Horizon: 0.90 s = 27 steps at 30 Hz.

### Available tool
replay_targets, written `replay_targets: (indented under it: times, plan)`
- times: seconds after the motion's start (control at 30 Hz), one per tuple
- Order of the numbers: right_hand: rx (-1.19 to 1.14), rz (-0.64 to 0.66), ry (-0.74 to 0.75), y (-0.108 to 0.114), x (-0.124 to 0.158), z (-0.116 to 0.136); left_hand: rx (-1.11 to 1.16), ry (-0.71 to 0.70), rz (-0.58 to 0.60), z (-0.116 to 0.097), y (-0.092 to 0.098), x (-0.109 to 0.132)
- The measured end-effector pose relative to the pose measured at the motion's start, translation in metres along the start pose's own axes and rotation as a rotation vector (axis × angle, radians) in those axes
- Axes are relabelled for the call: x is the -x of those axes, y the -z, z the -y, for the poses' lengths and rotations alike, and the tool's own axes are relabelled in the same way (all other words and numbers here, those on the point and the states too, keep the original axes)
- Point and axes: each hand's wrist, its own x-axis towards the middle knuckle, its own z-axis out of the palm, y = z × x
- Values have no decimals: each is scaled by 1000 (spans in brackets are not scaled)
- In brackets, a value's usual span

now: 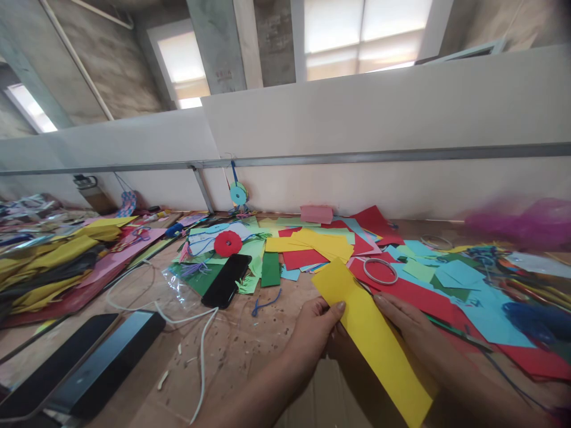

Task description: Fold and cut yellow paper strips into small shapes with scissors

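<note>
A long yellow paper strip (379, 351) slants over the table's front edge, in front of me. My left hand (319, 321) pinches its left edge near the upper end, thumb on top and fingers underneath. On the opposite edge, my right hand (413, 327) grips the strip, its fingers partly hidden by the paper. A thin dark line shows between the strip and my right fingertips; I cannot make out what it is. Just beyond the strip lie more yellow paper pieces (332, 242) and a pale ring (380, 271) on red paper (414, 294).
Blue paper pieces (491, 309) and coloured scraps cover the right side. A black phone (226, 280), a white cable (201, 356), a red disc (228, 243) and a dark box-shaped device (111, 362) lie to the left. A white partition (379, 119) stands behind the table.
</note>
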Motion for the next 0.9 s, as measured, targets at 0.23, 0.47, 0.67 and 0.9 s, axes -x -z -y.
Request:
replay_targets:
  times: [0.23, 0.47, 0.67, 0.9]
  plan:
    - [-65, 54, 84, 0, 8, 14, -68, 15, 38, 8, 7, -4]
    - [-108, 48, 74, -1, 5, 7, -127, 76, 23, 6, 6, 0]
    - [-129, 69, 40, 0, 5, 6, -65, 104, 45, 0, 0, 5]
    - [-126, 29, 78, 0, 4, 3, -14, 120, 80, 4, 0, 5]
